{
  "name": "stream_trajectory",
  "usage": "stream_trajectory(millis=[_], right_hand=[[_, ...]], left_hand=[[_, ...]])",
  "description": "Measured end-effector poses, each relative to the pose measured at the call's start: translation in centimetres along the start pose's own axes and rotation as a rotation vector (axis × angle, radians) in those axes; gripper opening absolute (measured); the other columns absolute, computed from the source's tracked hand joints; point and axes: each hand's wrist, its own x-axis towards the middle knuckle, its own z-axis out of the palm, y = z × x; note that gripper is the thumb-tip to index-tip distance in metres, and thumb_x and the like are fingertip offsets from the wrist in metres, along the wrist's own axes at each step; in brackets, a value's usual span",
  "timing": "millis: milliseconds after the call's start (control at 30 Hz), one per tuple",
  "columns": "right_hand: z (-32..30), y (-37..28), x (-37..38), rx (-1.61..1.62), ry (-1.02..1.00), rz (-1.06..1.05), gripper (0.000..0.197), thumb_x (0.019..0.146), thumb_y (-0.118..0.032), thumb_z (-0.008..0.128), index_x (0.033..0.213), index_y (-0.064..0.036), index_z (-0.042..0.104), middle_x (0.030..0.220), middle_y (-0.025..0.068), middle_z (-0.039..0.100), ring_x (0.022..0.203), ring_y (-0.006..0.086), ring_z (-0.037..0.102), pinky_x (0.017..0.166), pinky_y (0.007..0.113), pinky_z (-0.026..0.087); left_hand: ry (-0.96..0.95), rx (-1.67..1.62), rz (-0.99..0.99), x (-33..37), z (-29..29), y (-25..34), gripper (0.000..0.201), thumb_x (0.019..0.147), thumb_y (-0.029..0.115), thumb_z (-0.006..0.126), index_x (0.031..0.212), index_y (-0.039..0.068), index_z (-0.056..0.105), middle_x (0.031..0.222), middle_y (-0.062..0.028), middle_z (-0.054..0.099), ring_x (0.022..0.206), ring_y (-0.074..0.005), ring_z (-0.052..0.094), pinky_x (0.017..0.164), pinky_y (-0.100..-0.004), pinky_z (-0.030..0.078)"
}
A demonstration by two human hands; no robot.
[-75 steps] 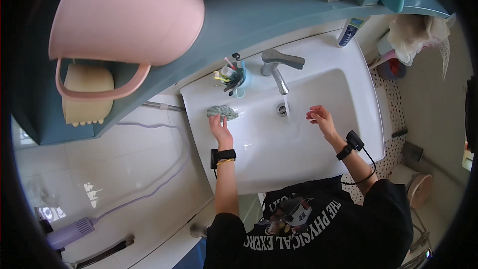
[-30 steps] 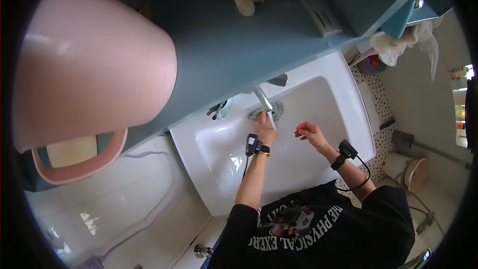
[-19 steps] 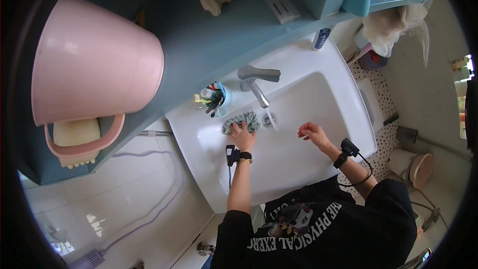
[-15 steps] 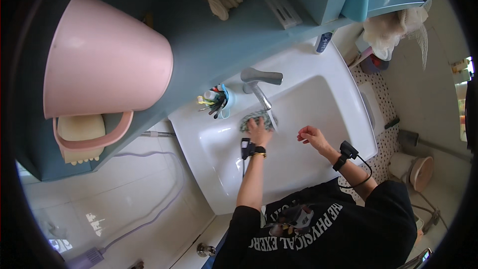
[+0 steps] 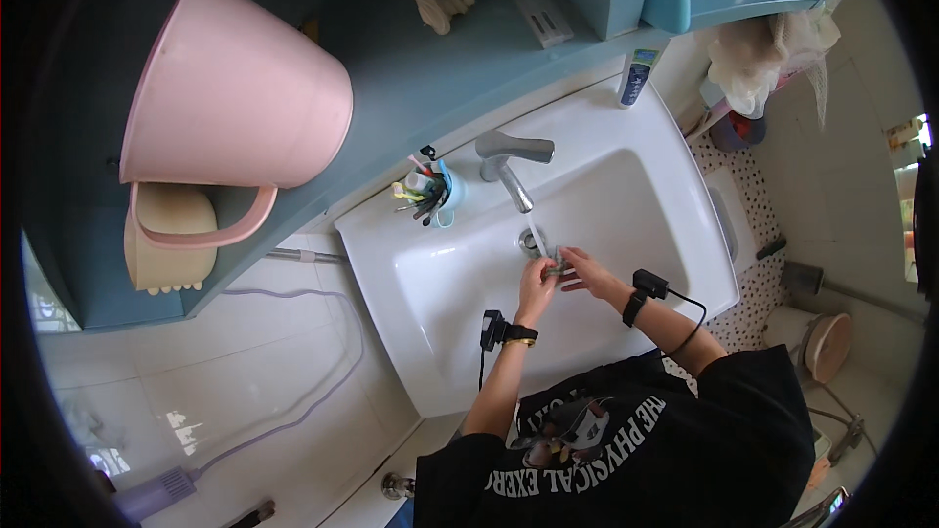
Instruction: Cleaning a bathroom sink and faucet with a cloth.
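Observation:
Under the running tap (image 5: 515, 149), a small patterned grey-green cloth (image 5: 559, 261) is bunched between my two hands. My left hand (image 5: 535, 288) is closed on it. From the other side, my right hand (image 5: 593, 276) presses against the cloth, its fingers fairly straight and partly overlapping it. Most of the cloth is hidden by the hands. A thin stream of water falls from the spout beside them. Both hands are over the white washbasin (image 5: 440, 323), close to its metal drain (image 5: 531, 238).
On the basin's back ledge stand a light-blue cup (image 5: 450, 198) of toothbrushes and a toothpaste tube (image 5: 636, 80). Above the left side, a large pink pitcher (image 5: 245, 88) sits on the blue shelf (image 5: 411, 78). A mesh bath puff (image 5: 748, 64) hangs at the right.
My left hand has lifted the cloth from near the spout and moved it nearer me. My right hand has come left to meet it, and the drain is now uncovered.

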Motion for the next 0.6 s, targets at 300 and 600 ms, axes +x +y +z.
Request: stream_trajectory(millis=[300,600], right_hand=[[4.2,-0.4,1.4,-0.011,-0.183,-0.402,0.018,0.082,-0.018,0.05,0.094,-0.0043,0.05,0.081,0.0045,0.053,0.083,0.0164,0.056,0.074,0.033,0.044],[4.5,-2.4,4.0,-0.695,0.333,-0.943,0.019,0.081,-0.015,0.052,0.093,-0.0014,0.049,0.074,0.0114,0.054,0.068,0.0222,0.055,0.062,0.035,0.044]], left_hand=[[0.135,-1.322,-0.404,-0.1,-1.9,3.9,0.032,0.089,0.031,0.045,0.115,0.011,0.048,0.113,-0.0036,0.049,0.109,-0.018,0.044,0.092,-0.0322,0.034],[0.219,-1.026,-0.344,0.3,-1.0,4.8,0.018,0.086,0.014,0.054,0.1,0.003,0.052,0.092,-0.0058,0.057,0.084,-0.0145,0.057,0.078,-0.0284,0.047]])
